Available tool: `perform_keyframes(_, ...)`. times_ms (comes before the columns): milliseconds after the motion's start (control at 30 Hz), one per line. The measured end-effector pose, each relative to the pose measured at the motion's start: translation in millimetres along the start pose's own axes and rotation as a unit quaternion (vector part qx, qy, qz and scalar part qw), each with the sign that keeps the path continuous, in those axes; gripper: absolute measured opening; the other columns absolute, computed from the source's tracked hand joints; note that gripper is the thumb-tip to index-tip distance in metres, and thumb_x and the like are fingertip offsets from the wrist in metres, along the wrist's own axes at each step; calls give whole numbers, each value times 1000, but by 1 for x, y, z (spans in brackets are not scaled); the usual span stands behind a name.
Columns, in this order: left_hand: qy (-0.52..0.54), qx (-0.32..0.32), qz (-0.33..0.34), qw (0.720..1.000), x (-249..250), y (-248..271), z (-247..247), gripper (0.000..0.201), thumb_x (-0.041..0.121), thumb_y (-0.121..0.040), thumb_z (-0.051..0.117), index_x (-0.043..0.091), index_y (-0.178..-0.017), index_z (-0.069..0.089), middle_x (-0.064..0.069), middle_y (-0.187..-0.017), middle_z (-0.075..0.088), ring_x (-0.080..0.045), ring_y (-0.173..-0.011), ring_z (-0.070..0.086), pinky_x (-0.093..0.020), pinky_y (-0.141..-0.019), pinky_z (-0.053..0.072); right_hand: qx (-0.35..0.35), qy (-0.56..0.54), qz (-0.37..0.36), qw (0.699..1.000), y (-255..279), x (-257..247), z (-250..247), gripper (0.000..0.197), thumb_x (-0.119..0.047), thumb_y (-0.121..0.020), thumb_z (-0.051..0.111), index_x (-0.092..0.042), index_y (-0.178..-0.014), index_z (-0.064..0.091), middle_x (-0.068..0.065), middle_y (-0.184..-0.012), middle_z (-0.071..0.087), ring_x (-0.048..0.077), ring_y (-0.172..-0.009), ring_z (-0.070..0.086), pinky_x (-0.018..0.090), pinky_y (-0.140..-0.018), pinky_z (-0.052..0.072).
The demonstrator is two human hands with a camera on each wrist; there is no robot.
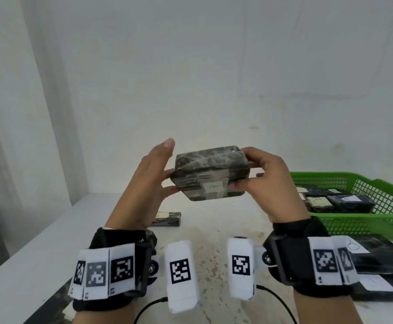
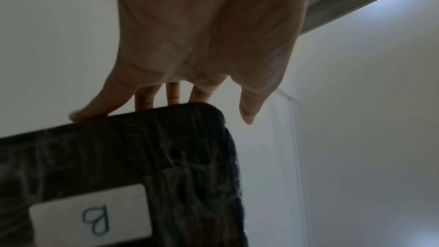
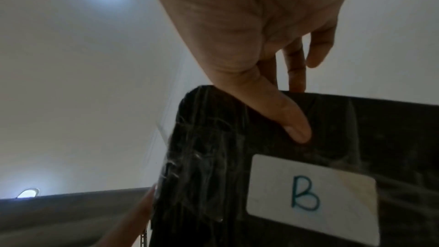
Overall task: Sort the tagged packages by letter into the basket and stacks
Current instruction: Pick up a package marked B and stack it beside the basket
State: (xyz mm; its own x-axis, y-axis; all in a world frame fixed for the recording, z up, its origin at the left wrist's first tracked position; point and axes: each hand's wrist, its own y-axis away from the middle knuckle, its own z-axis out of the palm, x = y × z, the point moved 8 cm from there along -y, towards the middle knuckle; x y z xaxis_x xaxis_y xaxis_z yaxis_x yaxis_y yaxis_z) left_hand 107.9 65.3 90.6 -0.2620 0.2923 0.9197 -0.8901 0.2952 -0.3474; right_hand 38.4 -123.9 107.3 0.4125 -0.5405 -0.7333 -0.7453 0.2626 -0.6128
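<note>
I hold a black plastic-wrapped package (image 1: 210, 169) in the air over the white table (image 1: 50, 242), between both hands. Its white tag (image 1: 215, 187) faces me and reads B (image 3: 308, 196) in the right wrist view. My right hand (image 1: 244, 174) pinches the right end, thumb (image 3: 292, 119) on the tag face and fingers behind. My left hand (image 1: 165, 169) lays straight fingers (image 2: 145, 100) against the left end of the package (image 2: 142, 147), with its thumb (image 2: 247, 115) lifted clear.
A green mesh basket (image 1: 359, 224) at the right holds several tagged black packages (image 1: 347, 203). In front of it lies a black package tagged B (image 1: 382, 256), with another tagged one (image 1: 378, 286) nearer me. One thin package (image 1: 167, 218) lies mid-table. White walls close off the back and left.
</note>
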Motion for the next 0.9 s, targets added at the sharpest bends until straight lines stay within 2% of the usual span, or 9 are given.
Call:
perform_keyframes(100,-29,-53,15,998,0,0,13,49,51,-81,60,21,-119,70,-7,-131,63,-19,-113,66,-40,-95,56,18,41,-35,998,0,-6,2,52,9,-72,71,-36,-97,67,-23,-90,67,-12,-71,49,6,-62,36)
perform_keyframes(233,-56,-68,85,992,4,2,25,31,31,-88,59,14,-110,72,-14,-112,72,-22,-104,68,-40,-97,52,30,63,-44,997,1,-10,-2,49,7,-76,68,-36,-99,64,-22,-93,66,-13,-72,54,6,-62,39)
perform_keyframes(367,-121,-31,168,978,16,6,28,16,20,-97,61,14,-105,73,-4,-101,75,-14,-98,69,-21,-83,51,-100,-15,25,995,2,-6,11,58,0,-78,64,-34,-125,57,-12,-113,66,-15,-87,57,10,-78,45)
perform_keyframes(467,-124,-25,198,972,24,10,27,21,27,-91,61,17,-105,74,4,-95,75,-12,-94,69,-18,-82,51,-163,-80,71,981,5,-1,19,77,-56,-68,72,-49,-138,42,-13,-140,52,-2,-130,44,33,-114,33)
perform_keyframes(567,-121,-36,211,969,30,14,27,18,25,-91,62,18,-103,74,5,-95,73,-8,-94,68,-18,-82,51,-176,-36,91,979,8,-5,21,92,-99,-55,41,-62,-139,30,-14,-158,28,10,-140,37,45,-113,36)
perform_keyframes(633,-122,-39,221,967,31,16,28,11,17,-93,65,18,-101,73,2,-100,72,1,-100,65,-14,-83,50,-160,-65,108,979,11,-9,20,81,-87,-61,39,-59,-137,36,-9,-153,34,15,-115,61,37,-91,56)
perform_keyframes(733,-89,-41,217,971,31,16,29,18,23,-85,71,19,-102,74,-2,-111,71,2,-119,58,-22,-94,50,-121,-167,52,977,9,-23,18,56,-58,-76,54,-34,-126,54,-2,-144,48,14,-91,72,25,-60,57)
perform_keyframes(833,-34,-25,231,972,34,18,26,44,24,-79,74,20,-122,64,2,-130,60,3,-110,61,-25,-87,53,-75,-306,12,949,7,-32,15,40,-34,-78,60,-13,-113,59,-7,-137,52,11,-98,69,25,-61,56)
perform_keyframes(900,-48,-21,219,974,32,17,26,57,38,-78,72,37,-132,55,4,-151,39,0,-133,45,-30,-103,46,-64,-371,8,926,6,-34,14,35,-27,-79,60,-9,-109,59,-6,-121,60,12,-100,68,26,-70,58)
